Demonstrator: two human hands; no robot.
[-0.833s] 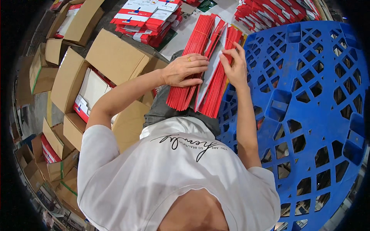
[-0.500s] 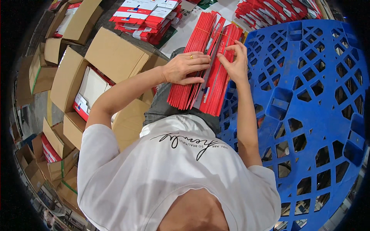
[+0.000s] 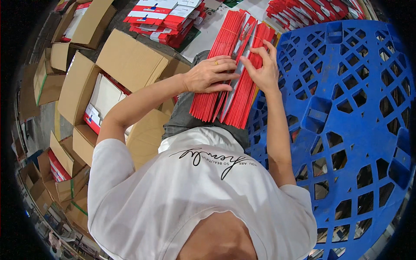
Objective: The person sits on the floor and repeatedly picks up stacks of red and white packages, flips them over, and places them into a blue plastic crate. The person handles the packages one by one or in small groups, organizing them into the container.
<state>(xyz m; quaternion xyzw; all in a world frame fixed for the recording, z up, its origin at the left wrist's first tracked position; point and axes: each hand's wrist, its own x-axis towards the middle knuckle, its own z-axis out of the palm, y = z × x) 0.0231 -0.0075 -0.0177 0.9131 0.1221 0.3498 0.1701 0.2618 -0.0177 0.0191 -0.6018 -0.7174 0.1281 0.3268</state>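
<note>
A thick bundle of red folded cardboard sleeves or flat cartons (image 3: 216, 71) lies across my lap, edges up. It is parted lengthwise, and a white-grey inner face (image 3: 237, 84) shows in the gap. Thin bands cross the upper part of both halves. My left hand (image 3: 211, 74) rests over the left half, fingers stretched toward the gap, with a ring on one finger. On the right half (image 3: 251, 82), my right hand (image 3: 263, 69) has its thumb and fingers apart, the thumb near the gap and the fingertips by the band.
A blue plastic pallet (image 3: 320, 115) stands close on my right. Open brown cardboard boxes (image 3: 130, 56), some holding red-and-white cartons, crowd the left. Stacks of red-and-white flat cartons (image 3: 167, 19) lie ahead, with more red ones (image 3: 312, 13) at the far right.
A printed face that showed in the gap has tipped up on edge, so the right half now shows mostly red edges. My right hand has shifted slightly; my left hand has barely moved.
</note>
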